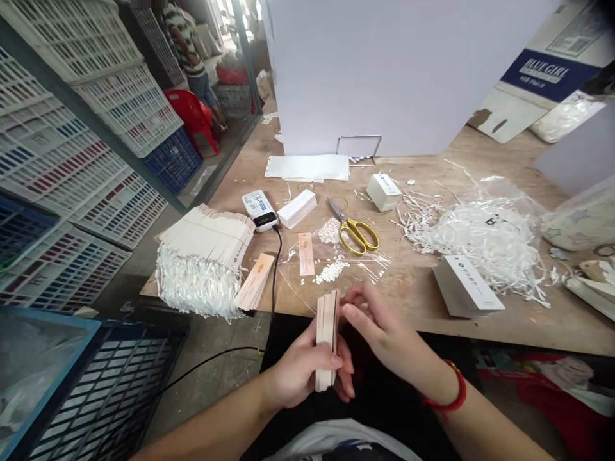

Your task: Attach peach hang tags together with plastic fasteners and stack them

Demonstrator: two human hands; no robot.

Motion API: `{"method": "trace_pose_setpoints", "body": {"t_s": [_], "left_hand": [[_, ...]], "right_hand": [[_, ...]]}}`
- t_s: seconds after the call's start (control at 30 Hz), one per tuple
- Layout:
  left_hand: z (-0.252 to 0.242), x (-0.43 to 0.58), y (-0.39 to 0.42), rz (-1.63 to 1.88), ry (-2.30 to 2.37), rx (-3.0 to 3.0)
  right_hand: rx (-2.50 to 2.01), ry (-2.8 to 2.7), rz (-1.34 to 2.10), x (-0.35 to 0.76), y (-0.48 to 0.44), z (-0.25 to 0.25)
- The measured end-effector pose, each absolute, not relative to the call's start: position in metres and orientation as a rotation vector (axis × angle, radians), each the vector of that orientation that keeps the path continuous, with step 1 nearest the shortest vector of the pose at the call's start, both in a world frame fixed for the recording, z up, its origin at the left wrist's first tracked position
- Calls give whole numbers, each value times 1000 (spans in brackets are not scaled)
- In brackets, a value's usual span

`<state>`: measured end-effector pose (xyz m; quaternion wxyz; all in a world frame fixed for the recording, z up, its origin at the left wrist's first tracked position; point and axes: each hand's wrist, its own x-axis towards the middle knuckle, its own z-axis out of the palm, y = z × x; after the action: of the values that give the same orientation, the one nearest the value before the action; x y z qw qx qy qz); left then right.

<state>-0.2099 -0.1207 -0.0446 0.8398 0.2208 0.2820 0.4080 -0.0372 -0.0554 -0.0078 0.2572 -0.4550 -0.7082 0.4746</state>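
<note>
My left hand (307, 365) is wrapped round a thick stack of paper tags (327, 339), held upright on its edge over my lap. Close to the stack's upper right edge is my right hand (377, 320), its thumb and fingers drawn together; anything pinched there is too small to make out. Just beyond lie a clear plastic sheet (288, 282), small white pellets (332, 271) and a single orange-and-white tag (306, 253). Yellow-handled scissors (358, 234) rest behind the pellets. To the left, a few orange tags (255, 282) lean against a big bundle of strung tags (206, 237).
A white device (260, 210) with a black cable sits near a white card stack (297, 208). White strings (490, 237) heap at right behind a folded card (467, 285). A large white board (384, 70) stands behind. Crates (62, 153) line the left; a person (189, 51) stands beyond.
</note>
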Motion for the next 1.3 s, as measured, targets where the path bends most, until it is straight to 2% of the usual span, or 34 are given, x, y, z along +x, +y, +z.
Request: {"method": "trace_pose_setpoints", "body": {"t_s": [0.13, 0.33, 0.63, 0.83, 1.1, 1.3], "left_hand": [[-34, -211, -116, 875, 524, 366], [-26, -213, -114, 1017, 677, 244], [-15, -228, -96, 1030, 971, 226], [-15, -232, -85, 986, 988, 234], [-17, -233, -73, 900, 853, 61], [-14, -231, -68, 869, 877, 79]], "right_hand": [[-1054, -1810, 1411, -43, -36, -7], [-1133, -1721, 1389, -53, -28, -13], [-1106, -1426, 1686, -59, -11, -29], [-1028, -1518, 1751, -55, 6, -29], [-1039, -1831, 1252, -61, -5, -29], [-1042, -1504, 1599, -53, 0, -38]]}}
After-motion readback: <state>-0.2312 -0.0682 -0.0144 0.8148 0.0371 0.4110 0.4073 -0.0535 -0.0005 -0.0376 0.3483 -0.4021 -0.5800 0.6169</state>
